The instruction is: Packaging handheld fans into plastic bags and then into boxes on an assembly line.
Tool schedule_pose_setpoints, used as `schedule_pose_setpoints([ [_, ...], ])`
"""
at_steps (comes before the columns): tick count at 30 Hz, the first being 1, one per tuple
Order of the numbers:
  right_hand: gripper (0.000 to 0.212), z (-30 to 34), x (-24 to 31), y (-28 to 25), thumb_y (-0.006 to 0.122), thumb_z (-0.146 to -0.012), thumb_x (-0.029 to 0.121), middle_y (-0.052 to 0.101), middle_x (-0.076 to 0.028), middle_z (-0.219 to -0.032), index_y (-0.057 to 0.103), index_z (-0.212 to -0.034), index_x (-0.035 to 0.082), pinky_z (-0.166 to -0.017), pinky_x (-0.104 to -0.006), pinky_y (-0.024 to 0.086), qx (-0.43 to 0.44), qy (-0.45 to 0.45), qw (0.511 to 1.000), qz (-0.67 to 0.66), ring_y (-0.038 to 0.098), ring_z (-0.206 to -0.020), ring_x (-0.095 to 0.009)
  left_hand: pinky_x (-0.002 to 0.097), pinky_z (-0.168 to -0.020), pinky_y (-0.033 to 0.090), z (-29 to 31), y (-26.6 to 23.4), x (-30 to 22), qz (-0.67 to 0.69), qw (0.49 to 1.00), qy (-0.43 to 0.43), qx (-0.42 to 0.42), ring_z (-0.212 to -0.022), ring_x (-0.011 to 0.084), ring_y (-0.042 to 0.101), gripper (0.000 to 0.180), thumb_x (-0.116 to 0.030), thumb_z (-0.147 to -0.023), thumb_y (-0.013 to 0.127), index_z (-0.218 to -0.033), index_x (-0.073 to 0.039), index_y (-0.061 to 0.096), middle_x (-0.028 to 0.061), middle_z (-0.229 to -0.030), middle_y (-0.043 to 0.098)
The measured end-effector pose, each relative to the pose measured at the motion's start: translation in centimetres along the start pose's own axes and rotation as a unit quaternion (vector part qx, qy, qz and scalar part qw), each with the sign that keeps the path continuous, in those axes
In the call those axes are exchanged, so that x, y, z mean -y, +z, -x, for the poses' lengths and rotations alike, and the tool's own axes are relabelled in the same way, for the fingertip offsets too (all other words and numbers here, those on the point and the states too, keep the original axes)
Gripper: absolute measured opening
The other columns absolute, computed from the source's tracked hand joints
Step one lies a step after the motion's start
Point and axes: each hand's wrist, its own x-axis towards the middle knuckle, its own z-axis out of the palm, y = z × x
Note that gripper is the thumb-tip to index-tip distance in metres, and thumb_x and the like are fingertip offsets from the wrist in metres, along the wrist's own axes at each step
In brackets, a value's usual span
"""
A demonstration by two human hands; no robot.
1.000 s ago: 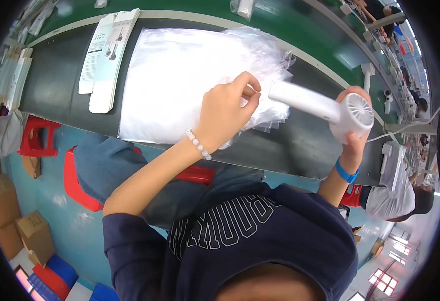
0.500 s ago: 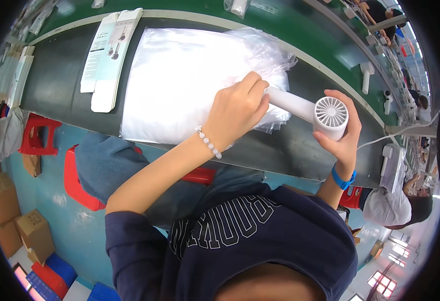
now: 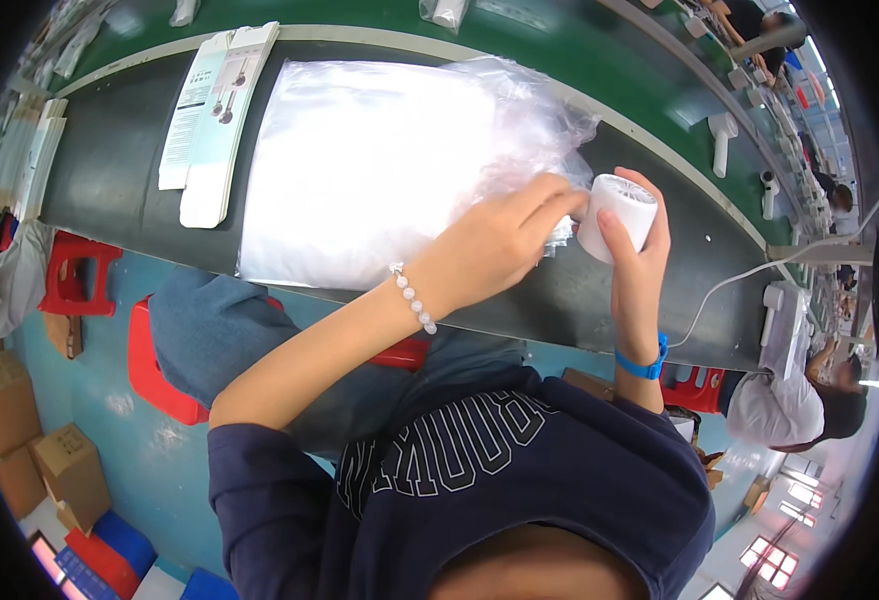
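My right hand grips a white handheld fan by its round head, thumb on the near side and fingers behind. The fan's slotted grille is tilted upward and away. Close against its left side, the bent fingers of my left hand are pressed together. The fan's handle is hidden, so what these fingers pinch does not show. Under and beside my left hand lies a wide stack of clear plastic bags, crumpled at its right end.
Flat printed boxes lie left of the bags on the dark bench. Beyond runs a green conveyor carrying more fans. A white cable trails at right. Red stools and cartons stand below; co-workers sit at both sides.
The fan has moved left and turned, so its grille faces away and its handle no longer shows. My right hand came with it; my left hand shifted slightly right and down.
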Motion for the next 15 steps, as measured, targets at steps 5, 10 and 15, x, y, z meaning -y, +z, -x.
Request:
schedule_pose_setpoints([
  [5, 0.049, 0.0, -0.1, 0.1, 0.066, -0.085, 0.016, 0.055, -0.012, -0.114, 0.044, -0.127, 0.003, -0.086, -0.0302, 0.046, -0.078, -0.084, 0.988, 0.100, 0.055, -0.103, -0.018, 0.0315, -0.077, 0.049, -0.8, -1.2, -2.0, -0.026, 0.999, 0.019, -0.018, -0.089, 0.0191, 0.061, 0.052, 0.008, -0.071, 0.062, -0.122, -0.002, 0.055, 0.0103, -0.112, 0.054],
  [10, 0.056, 0.9, 1.8, -1.3, 0.061, -0.088, 0.016, 0.045, -0.015, -0.128, 0.035, -0.136, 0.003, -0.094, -0.0337, 0.043, 0.076, 0.064, 0.980, -0.171, 0.049, -0.116, -0.021, 0.0312, -0.083, 0.047, -0.9, -1.2, -2.8, 0.124, 0.990, -0.063, -0.031, -0.078, 0.0146, 0.063, 0.055, 0.008, -0.071, 0.064, -0.124, -0.004, 0.055, 0.0113, -0.116, 0.052],
  [15, 0.062, 1.1, 2.8, -0.6, 0.065, -0.083, 0.008, 0.044, -0.014, -0.129, 0.035, -0.138, 0.001, -0.094, -0.0343, 0.046, 0.094, 0.003, 0.995, -0.011, 0.052, -0.116, -0.024, 0.0289, -0.084, 0.047, -0.6, -1.7, -2.6, 0.192, 0.976, -0.085, -0.054, -0.076, 0.0130, 0.065, 0.060, 0.007, -0.069, 0.066, -0.126, -0.003, 0.054, 0.0120, -0.120, 0.050],
])
